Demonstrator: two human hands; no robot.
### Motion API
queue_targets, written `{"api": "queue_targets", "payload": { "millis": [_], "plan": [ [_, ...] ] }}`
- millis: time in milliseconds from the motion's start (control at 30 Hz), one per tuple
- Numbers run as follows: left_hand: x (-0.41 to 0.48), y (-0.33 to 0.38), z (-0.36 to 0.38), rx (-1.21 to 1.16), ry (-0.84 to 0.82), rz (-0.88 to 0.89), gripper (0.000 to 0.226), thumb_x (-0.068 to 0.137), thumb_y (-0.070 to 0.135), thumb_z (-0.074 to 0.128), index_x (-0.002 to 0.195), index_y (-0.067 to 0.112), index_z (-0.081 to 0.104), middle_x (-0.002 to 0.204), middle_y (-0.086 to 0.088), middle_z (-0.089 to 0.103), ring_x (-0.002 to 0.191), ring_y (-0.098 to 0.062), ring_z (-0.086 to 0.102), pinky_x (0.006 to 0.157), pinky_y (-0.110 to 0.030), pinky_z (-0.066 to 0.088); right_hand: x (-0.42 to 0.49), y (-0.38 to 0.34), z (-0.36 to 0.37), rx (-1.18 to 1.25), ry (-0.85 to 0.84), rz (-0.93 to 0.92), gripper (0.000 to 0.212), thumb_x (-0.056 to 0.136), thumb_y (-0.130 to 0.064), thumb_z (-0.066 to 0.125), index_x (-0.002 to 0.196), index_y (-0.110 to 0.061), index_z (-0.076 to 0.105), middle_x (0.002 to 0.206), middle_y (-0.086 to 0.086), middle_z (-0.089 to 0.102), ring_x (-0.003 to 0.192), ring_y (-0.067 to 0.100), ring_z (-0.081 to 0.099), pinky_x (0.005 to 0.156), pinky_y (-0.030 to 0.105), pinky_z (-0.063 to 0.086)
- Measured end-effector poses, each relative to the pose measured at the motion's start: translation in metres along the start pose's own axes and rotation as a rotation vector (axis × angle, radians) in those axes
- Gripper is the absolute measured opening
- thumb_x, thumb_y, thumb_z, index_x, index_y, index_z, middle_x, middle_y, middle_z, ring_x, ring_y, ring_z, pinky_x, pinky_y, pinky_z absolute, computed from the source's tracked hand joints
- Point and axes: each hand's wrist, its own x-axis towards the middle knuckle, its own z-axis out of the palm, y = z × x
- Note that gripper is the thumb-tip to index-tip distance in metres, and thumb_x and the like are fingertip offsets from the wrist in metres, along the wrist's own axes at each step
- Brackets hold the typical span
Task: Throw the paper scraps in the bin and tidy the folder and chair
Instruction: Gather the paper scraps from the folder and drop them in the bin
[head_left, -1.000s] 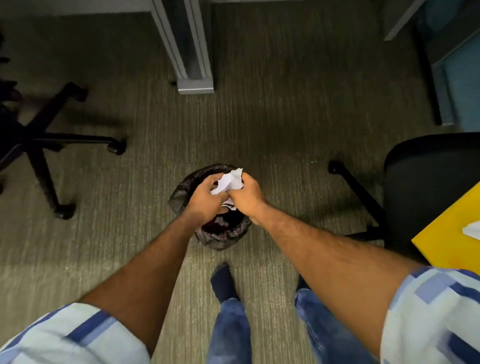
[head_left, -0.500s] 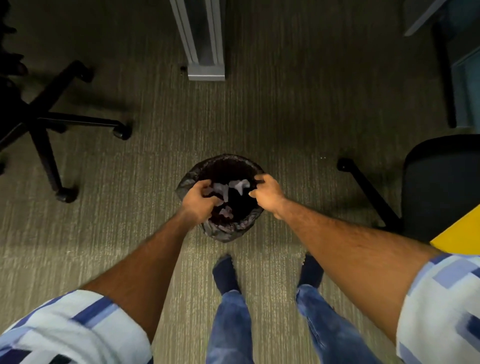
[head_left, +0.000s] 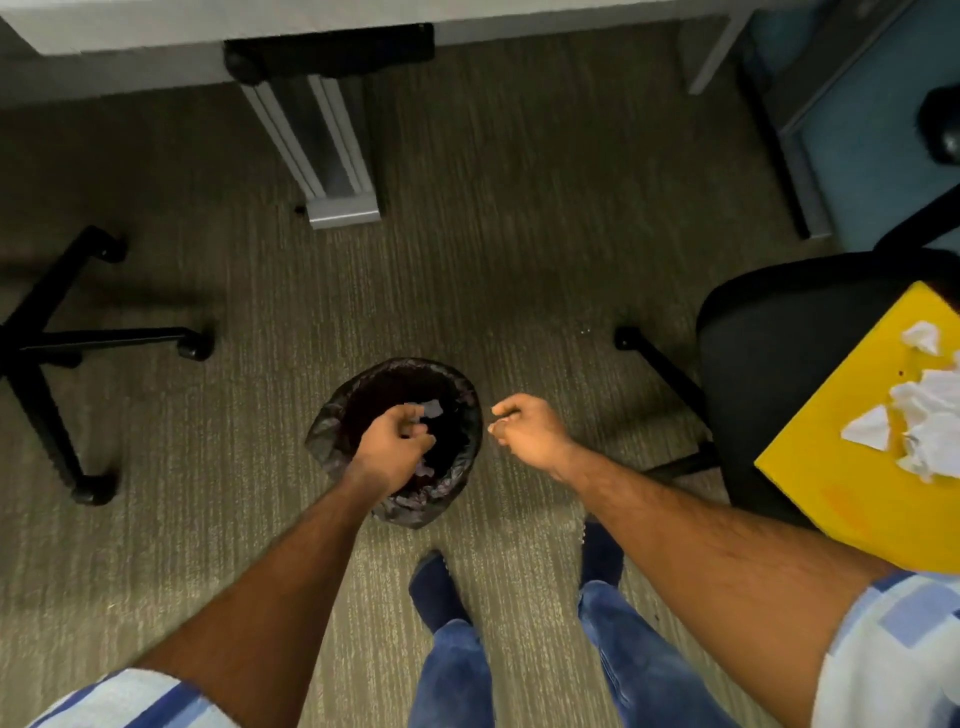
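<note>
The left hand (head_left: 390, 447) hangs over the mouth of the bin (head_left: 332, 441), fingers curled loosely downward with a small pale scrap or two just at the fingertips; whether it pinches any paper or has let it all go I cannot tell. It sits there, I judge, so that whatever drops falls inside the black liner and not on the carpet (head_left: 519, 260). A few pale scraps show against the dark inside of the bin. The right hand (head_left: 530, 428) is beside the bin's right rim, apart from it, fingers bent into a loose, narrow curl with nothing visible in it.

More paper scraps (head_left: 924, 421) lie crumpled on the yellow folder (head_left: 841, 467), toward its right side. The folder rests on the seat of the black chair (head_left: 753, 374), its near corner overhanging the seat's front edge, so the paper job looks only partly done and folder and chair are not yet tidied.

The bin stands on the carpet just ahead of the person's feet. The chair's wheeled leg (head_left: 660, 369) reaches toward the bin from the right and could catch a foot when turning. A second chair base (head_left: 57, 343) sits well apart on the left, a desk leg (head_left: 332, 150) beyond the bin.
</note>
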Motion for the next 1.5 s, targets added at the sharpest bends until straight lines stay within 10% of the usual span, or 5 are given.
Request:
{"api": "queue_targets", "payload": {
  "millis": [100, 267, 900, 1233, 1500],
  "plan": [
    [0.000, 0.023, 0.018, 0.068, -0.073, 0.057, 0.040, 0.090, 0.014, 0.065, 0.128, 0.021, 0.056, 0.107, 0.001, 0.064, 0.089, -0.010, 0.064, 0.064, -0.021, 0.051, -0.014, 0.002, -0.028, -0.009, 0.018, -0.027, 0.027, 0.088, -0.010, 0.066, 0.115, -0.005, 0.064, 0.106, 0.013, 0.069, 0.098, 0.028, 0.067, 0.080, 0.034, 0.053],
    [0.002, 0.075, 0.049, 0.167, -0.154, 0.128, 0.039, 0.088, 0.016, 0.067, 0.125, 0.021, 0.058, 0.104, 0.003, 0.066, 0.082, -0.010, 0.063, 0.084, -0.034, 0.052, -0.032, 0.004, -0.078, -0.019, 0.071, -0.044, 0.027, 0.089, -0.013, 0.066, 0.114, -0.007, 0.064, 0.098, 0.007, 0.065, 0.090, 0.018, 0.061, 0.080, 0.030, 0.049],
    [-0.034, 0.245, 0.195, 0.432, -0.413, 0.340, 0.045, 0.089, 0.016, 0.064, 0.133, 0.021, 0.054, 0.115, 0.001, 0.065, 0.104, -0.011, 0.062, 0.079, -0.022, 0.049, -0.094, 0.071, -0.265, 0.079, 0.445, -0.006, 0.019, 0.083, -0.014, 0.071, 0.102, -0.012, 0.068, 0.087, 0.003, 0.067, 0.083, 0.016, 0.063, 0.058, 0.010, 0.040],
    [-0.047, 0.278, 0.284, 0.583, -0.514, 0.432, 0.050, 0.088, 0.021, 0.067, 0.136, 0.023, 0.051, 0.116, 0.002, 0.061, 0.109, -0.013, 0.059, 0.085, -0.022, 0.043, -0.118, 0.143, -0.341, -0.126, 0.812, 0.115, 0.058, 0.080, -0.028, 0.073, 0.132, -0.018, 0.051, 0.142, 0.009, 0.046, 0.132, 0.029, 0.041, 0.109, 0.042, 0.037],
    [-0.055, 0.268, 0.356, 0.671, -0.585, 0.467, 0.055, 0.088, 0.019, 0.068, 0.138, 0.018, 0.047, 0.126, -0.004, 0.059, 0.098, -0.008, 0.058, 0.075, -0.015, 0.048, -0.111, 0.183, -0.335, -0.146, 0.574, 0.065, 0.072, 0.085, -0.030, 0.070, 0.147, -0.015, 0.036, 0.160, 0.010, 0.024, 0.149, 0.027, 0.020, 0.117, 0.033, 0.021]
  ]
}}
